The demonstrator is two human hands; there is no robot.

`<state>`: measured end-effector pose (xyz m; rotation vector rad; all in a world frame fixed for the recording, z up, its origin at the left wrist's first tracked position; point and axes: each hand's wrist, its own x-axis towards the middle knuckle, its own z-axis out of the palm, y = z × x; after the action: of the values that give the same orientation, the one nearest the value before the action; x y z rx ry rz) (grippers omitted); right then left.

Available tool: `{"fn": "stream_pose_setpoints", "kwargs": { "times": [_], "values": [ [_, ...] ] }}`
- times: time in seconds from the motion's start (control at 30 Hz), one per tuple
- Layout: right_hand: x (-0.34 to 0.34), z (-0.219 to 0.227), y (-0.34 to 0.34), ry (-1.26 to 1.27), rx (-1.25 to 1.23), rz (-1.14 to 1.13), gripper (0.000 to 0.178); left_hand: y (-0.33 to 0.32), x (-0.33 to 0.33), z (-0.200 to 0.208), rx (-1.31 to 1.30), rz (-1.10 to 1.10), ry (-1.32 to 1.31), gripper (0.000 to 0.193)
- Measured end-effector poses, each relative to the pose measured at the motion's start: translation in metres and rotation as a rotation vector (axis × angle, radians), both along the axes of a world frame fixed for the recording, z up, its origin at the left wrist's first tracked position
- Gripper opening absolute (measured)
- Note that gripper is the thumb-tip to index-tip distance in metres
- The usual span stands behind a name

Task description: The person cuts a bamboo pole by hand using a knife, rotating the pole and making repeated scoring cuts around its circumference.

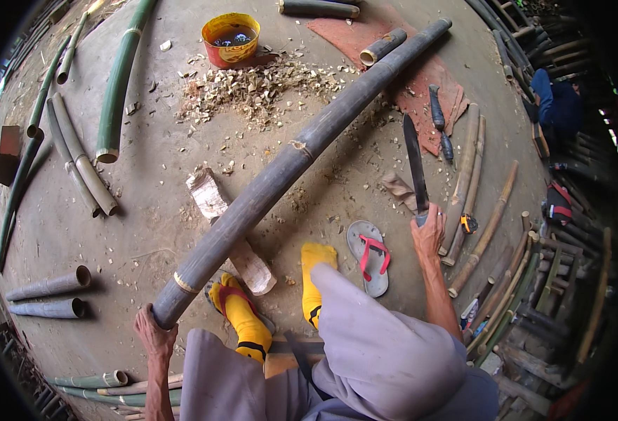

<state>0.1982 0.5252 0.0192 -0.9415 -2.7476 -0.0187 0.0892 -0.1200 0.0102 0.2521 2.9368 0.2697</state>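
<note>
A long dark bamboo pole (281, 165) slants from the lower left to the upper right, across a rough wooden block (251, 266) on the ground. My left hand (156, 330) is closed around its near end. To the right, my right hand (429, 228) grips the handle of a machete (415, 158), whose dark blade points away from me, apart from the pole. Beside that hand lie a yellow-and-black tape measure (468, 224) and thin bamboo lengths (462, 182). A piece of wood (399, 189) lies left of the blade.
A red-and-yellow bucket (230, 41) of dark liquid stands behind scattered wood chips (253, 91). Dark-handled tools (436, 109) lie on a reddish sheet (421, 105). Green bamboo (123, 84) and cut pieces lie at left. A grey flip-flop (369, 259) sits near my yellow-socked feet (314, 274).
</note>
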Motion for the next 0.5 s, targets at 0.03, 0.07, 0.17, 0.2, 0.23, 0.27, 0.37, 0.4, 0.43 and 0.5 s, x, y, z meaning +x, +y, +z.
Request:
{"fn": "stream_pose_setpoints", "kwargs": {
  "times": [0.03, 0.07, 0.17, 0.2, 0.23, 0.27, 0.37, 0.4, 0.43, 0.5],
  "values": [
    [0.001, 0.011, -0.009, -0.084, -0.117, -0.103, 0.049, 0.011, -0.002, 0.005, -0.029, 0.026, -0.056, 0.085],
    [0.001, 0.014, -0.016, -0.169, -0.235, -0.203, 0.05, 0.024, -0.005, 0.01, -0.032, -0.017, -0.028, 0.082],
    [-0.021, 0.006, -0.053, -0.053, -0.598, -0.032, 0.046, 0.087, -0.042, 0.024, 0.021, -0.072, -0.1, 0.074],
    [-0.044, 0.002, -0.08, -0.065, -0.777, 0.034, 0.042, 0.109, -0.061, 0.019, 0.079, -0.034, -0.233, 0.071],
    [-0.067, -0.001, -0.105, -0.072, -0.955, 0.097, 0.04, 0.121, -0.072, 0.017, 0.137, 0.0, -0.365, 0.068],
    [-0.081, -0.007, -0.122, -0.11, -0.979, 0.207, 0.041, 0.12, -0.072, 0.016, 0.13, -0.03, -0.337, 0.066],
    [-0.106, -0.027, -0.141, -0.149, -0.707, 0.574, 0.048, 0.113, -0.06, 0.002, 0.073, -0.106, -0.162, 0.066],
    [-0.112, -0.032, -0.143, -0.156, -0.569, 0.702, 0.05, 0.105, -0.053, 0.0, 0.044, -0.103, -0.122, 0.067],
    [-0.122, -0.029, -0.138, -0.2, -0.698, 0.594, 0.05, 0.096, -0.044, 0.0, 0.015, -0.092, -0.085, 0.068],
    [-0.146, -0.02, -0.116, -0.285, -0.939, 0.36, 0.051, 0.081, -0.037, 0.001, -0.058, -0.083, -0.054, 0.072]
  ]
}}
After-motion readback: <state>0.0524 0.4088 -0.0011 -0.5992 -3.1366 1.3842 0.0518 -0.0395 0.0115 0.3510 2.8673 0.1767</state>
